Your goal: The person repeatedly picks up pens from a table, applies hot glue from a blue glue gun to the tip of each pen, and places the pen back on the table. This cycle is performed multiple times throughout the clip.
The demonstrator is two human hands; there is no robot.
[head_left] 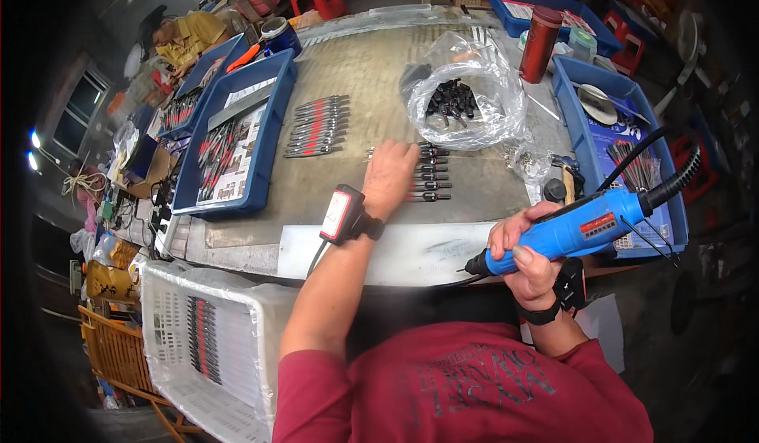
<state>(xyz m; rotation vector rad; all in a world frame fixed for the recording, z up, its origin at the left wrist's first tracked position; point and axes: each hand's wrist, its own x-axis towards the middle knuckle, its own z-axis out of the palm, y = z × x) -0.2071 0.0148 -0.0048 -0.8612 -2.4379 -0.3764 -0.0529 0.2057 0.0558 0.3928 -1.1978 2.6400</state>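
Several slim dark tools [432, 177] just beside the left hand's fingers [406, 152]

On my feed, a blue rectangular plastic tray [269, 139] sits at the left of the broad grey-brown worktable [356, 67]. Just right of it I see one row of slim black-and-red rods [318, 127], then a nearer row of slim black rods [431, 178]. Behind that, a crumpled clear plastic bag [506, 107] holds small black parts [451, 101]. At my right lies a second blue plastic tray [575, 119]; a white perforated plastic basket [160, 309] is at front left.
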